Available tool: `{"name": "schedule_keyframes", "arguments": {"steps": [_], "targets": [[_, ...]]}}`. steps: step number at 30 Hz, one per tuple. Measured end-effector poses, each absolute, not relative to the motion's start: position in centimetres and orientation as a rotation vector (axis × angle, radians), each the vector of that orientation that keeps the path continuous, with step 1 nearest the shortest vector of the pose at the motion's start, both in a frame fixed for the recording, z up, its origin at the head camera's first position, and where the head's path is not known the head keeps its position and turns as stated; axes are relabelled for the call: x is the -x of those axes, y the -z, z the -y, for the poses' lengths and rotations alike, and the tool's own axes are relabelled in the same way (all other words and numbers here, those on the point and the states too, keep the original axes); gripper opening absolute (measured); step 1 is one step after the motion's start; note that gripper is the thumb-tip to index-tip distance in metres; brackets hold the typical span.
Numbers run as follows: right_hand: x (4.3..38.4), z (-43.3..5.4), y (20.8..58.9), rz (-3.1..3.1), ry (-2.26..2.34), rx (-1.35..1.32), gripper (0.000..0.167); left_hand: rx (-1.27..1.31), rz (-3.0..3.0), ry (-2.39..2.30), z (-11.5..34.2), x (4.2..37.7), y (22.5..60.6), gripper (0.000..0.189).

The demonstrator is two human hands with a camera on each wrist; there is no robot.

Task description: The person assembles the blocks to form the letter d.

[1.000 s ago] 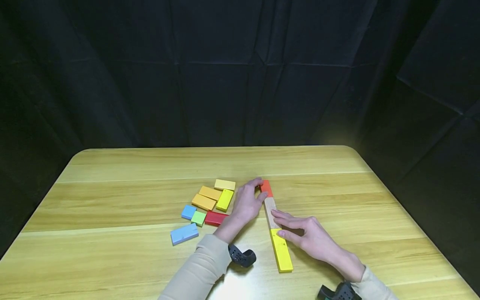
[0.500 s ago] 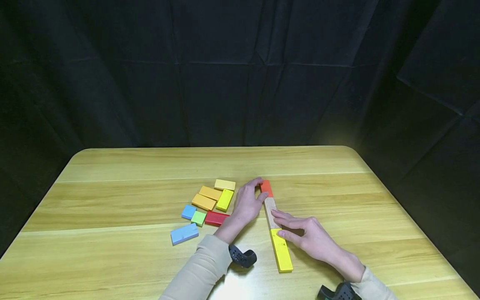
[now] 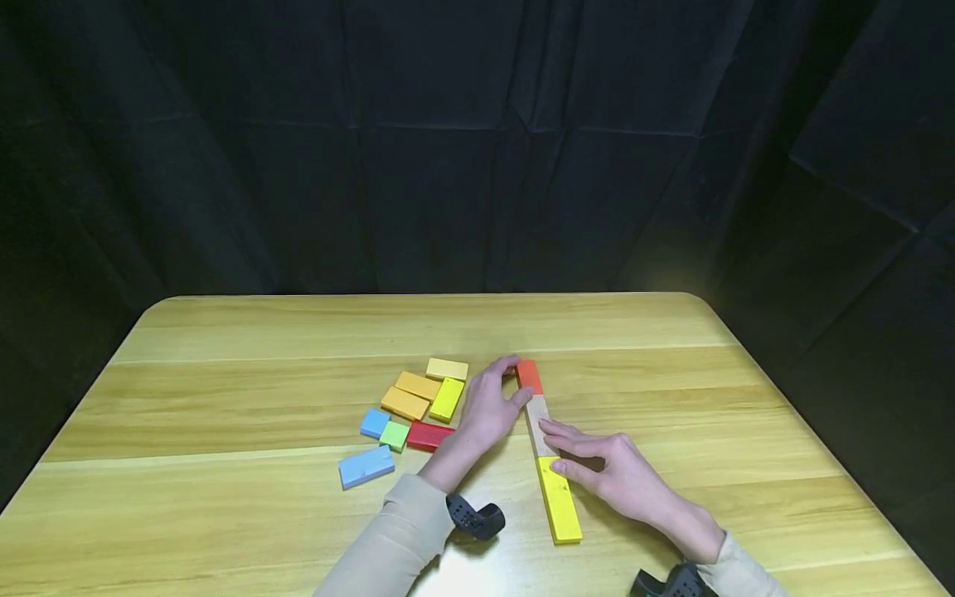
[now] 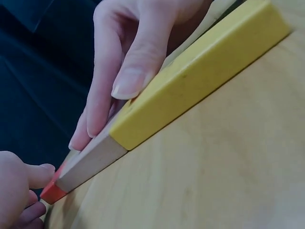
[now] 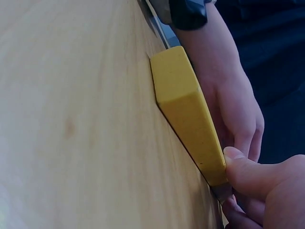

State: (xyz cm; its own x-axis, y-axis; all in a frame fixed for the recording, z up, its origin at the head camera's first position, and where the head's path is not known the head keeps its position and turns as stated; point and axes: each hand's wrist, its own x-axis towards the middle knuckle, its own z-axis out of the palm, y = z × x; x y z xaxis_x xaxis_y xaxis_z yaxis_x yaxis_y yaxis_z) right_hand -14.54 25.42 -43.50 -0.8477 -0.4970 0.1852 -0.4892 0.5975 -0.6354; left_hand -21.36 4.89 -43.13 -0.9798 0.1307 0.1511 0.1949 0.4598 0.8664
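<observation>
A straight row of flat wooden blocks lies on the table: a red block (image 3: 529, 376) at the far end, a plain wood block (image 3: 535, 413) in the middle and a yellow block (image 3: 559, 506) nearest me. My left hand (image 3: 489, 405) is at the row's left side, thumb and index finger touching along the red block. From the right, my right hand (image 3: 615, 471) rests fingertips on the plain block and its thumb on the yellow block's top, close to their joint. In the left wrist view, these blocks meet end to end.
Left of the row lie a red block (image 3: 429, 436), a second yellow block (image 3: 446, 400), a pale yellow block (image 3: 447, 369), orange blocks (image 3: 405, 403), blue blocks (image 3: 366, 467) and a green block (image 3: 394, 435). A dark curtain (image 3: 448, 166) hangs behind the wooden table (image 3: 224, 514).
My left hand and forearm have shifted very slightly left. The right hand has stayed in place on the row.
</observation>
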Motion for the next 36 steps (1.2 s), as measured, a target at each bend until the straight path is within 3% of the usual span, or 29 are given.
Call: {"name": "schedule_keyframes", "arguments": {"steps": [13, 24, 36], "targets": [[14.6, -25.8, 43.2, -2.795, 1.117, 0.871, 0.043, 0.411, 2.600, 1.654, -2.2, 17.9, 40.9, 0.052], [14.5, -25.6, 43.2, -2.781, 1.124, 0.855, 0.043, 0.443, 2.618, 1.578, 2.2, 14.9, 41.4, 0.050], [14.4, -25.8, 43.2, -2.788, 1.125, 0.850, 0.042, 0.318, 2.605, 1.577, 6.1, 13.5, 41.9, 0.047]]}}
